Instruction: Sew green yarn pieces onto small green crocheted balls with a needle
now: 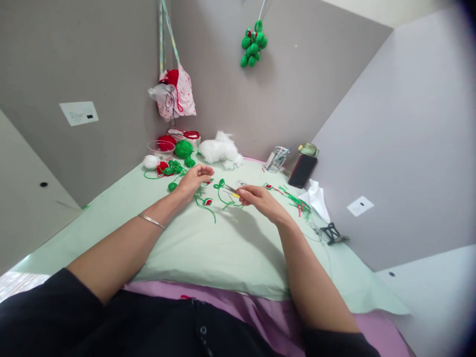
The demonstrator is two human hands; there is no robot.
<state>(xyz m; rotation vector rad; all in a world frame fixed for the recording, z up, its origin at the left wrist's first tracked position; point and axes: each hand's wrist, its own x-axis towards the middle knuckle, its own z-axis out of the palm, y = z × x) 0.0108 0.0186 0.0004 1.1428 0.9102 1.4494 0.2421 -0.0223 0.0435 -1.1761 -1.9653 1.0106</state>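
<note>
A pale green cloth covers the work surface. On its far part lies a pile of white stuffing. The right hand pinches a pointed metal tool. The left hand has its fingers curved; I cannot tell whether they grip something. Between both hands, a looped green yarn piece rests on the cloth. Smaller, a red-and-green piece lies near the left hand.
</note>
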